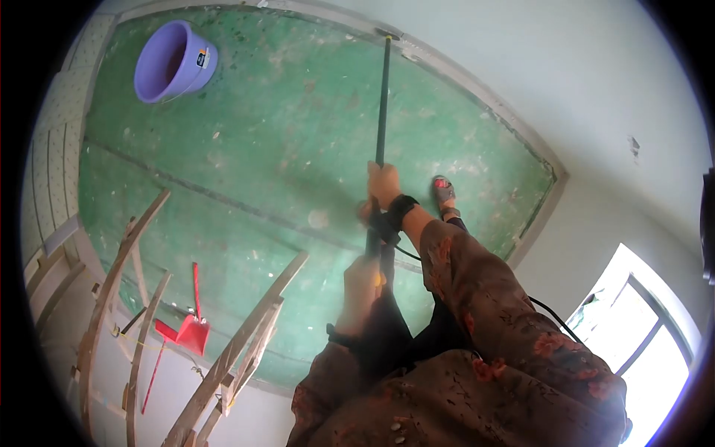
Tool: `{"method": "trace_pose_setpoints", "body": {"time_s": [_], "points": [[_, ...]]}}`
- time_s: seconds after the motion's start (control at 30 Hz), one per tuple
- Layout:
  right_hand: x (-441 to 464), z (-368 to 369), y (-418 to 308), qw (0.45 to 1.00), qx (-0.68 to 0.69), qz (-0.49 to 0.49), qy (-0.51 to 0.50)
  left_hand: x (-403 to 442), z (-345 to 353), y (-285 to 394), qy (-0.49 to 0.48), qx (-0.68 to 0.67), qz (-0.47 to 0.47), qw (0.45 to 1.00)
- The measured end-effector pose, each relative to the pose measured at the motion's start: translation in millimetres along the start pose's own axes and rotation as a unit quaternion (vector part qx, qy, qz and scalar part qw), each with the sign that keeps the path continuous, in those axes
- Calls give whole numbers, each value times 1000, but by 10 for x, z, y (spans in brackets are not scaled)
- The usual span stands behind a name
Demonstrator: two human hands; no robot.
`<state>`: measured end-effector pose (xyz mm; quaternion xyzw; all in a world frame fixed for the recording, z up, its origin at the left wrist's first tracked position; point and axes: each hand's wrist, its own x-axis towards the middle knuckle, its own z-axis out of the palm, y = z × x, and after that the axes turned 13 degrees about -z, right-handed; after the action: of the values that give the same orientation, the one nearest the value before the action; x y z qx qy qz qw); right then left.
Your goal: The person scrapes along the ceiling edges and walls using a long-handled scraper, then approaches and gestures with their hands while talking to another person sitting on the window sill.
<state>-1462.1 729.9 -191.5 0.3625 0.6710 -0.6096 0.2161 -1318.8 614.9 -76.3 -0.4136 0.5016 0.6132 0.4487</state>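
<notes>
A long dark pole [383, 112] runs from my body across the green floor. Its far end, with a small yellow fitting, meets the foot of the wall; the tool head there is too small to name. My right hand [384, 185] is wrapped round the pole at its middle, with a black band on the wrist. Nearer my body, my left hand [360, 287] is closed round the pole's lower part, blurred by motion. The pole's near end is hidden by my hands and clothes.
A purple bucket [162, 63] lies tipped at the upper left. Wooden frames [246, 343] stand at the lower left, near a red dustpan [194, 334] and a red thin-handled tool [153, 376]. My sandalled foot [445, 191] is beside the pole. A bright window [640, 335] is at right.
</notes>
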Motion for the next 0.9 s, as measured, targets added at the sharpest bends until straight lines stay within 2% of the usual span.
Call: {"method": "trace_pose_setpoints", "body": {"time_s": [0.07,0.2,0.3,0.37,0.4,0.47,0.5,0.57,0.63,0.67,0.73,0.77,0.83,0.9], "points": [[-7,39,-8,1000,18,11,10,-27,-35,35,-1,-3,-32,999],[-172,113,12,999,39,-3,32,-128,-86,-26,3,34,-9,999],[-63,133,29,998,47,-30,24,-88,-95,31,2,-1,-31,1000],[44,137,-17,999,25,-48,4,11,-92,128,7,17,14,1000],[108,188,4,999,38,-27,17,29,-111,101,7,15,13,1000],[111,266,80,998,53,-5,25,19,-182,45,8,101,92,991],[98,303,121,999,14,-40,-4,-12,-214,62,20,42,-1,999],[99,319,230,997,-27,-71,-29,-2,-307,-36,22,81,31,996],[-41,346,-72,998,46,33,4,-13,-352,-14,21,115,62,991],[-24,359,-160,998,45,32,5,3,-351,57,20,114,63,991],[70,394,-252,1000,-2,-7,-10,11,-305,284,28,59,39,997],[99,429,-263,1000,-3,-6,-11,25,-285,371,38,17,-18,999],[149,512,-215,999,33,30,15,37,-350,267,32,4,-13,999],[111,566,-144,999,30,16,1,-2,-404,205,21,12,10,1000]]}}
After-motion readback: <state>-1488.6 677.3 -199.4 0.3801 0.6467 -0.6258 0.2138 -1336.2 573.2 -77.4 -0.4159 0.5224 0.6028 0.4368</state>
